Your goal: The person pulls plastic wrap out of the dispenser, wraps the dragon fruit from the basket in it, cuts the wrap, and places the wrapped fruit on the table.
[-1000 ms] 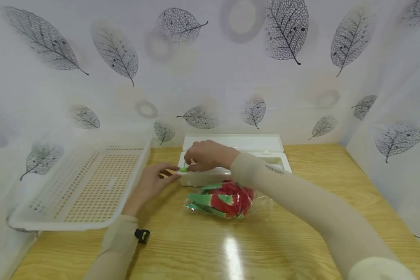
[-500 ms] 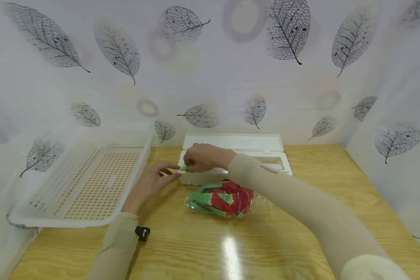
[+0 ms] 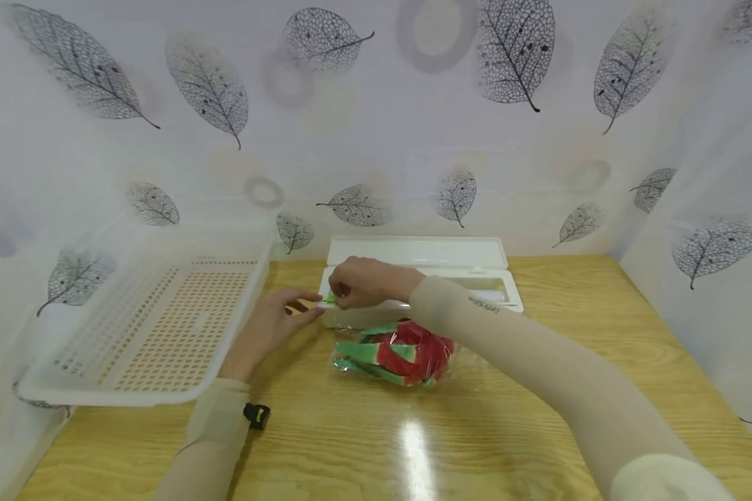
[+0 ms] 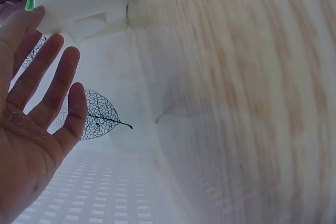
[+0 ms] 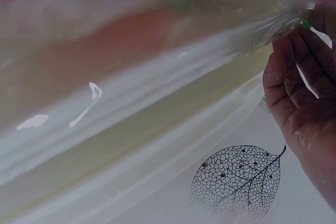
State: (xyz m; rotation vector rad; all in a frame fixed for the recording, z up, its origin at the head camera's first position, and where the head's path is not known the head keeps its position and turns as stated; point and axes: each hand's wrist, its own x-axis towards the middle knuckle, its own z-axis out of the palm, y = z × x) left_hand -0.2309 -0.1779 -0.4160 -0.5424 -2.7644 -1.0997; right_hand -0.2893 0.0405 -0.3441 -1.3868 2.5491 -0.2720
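A white cling film box point(image 3: 363, 319) lies with its lid point(image 3: 416, 251) raised at the back of the table. At its left end sits a small green slide cutter point(image 3: 330, 298). My right hand point(image 3: 372, 282) reaches over the box and pinches the cutter with curled fingers; in the right wrist view clear film point(image 5: 273, 30) bunches near its fingertips. My left hand point(image 3: 272, 327) pinches the box's left corner between thumb and index finger, its other fingers point(image 4: 59, 85) extended. Just in front of the box lies a red and green dragon fruit point(image 3: 407, 353) in clear film.
On the left stands a white perforated plastic basket point(image 3: 147, 400), right beside my left forearm. Behind the wooden table point(image 3: 326, 445) hangs a leaf-patterned cloth point(image 3: 382, 118), which also runs along both sides.
My right fingers have curled more tightly at the green cutter, which now shows slightly tilted. The left hand, box, dragon fruit and basket stay in place.
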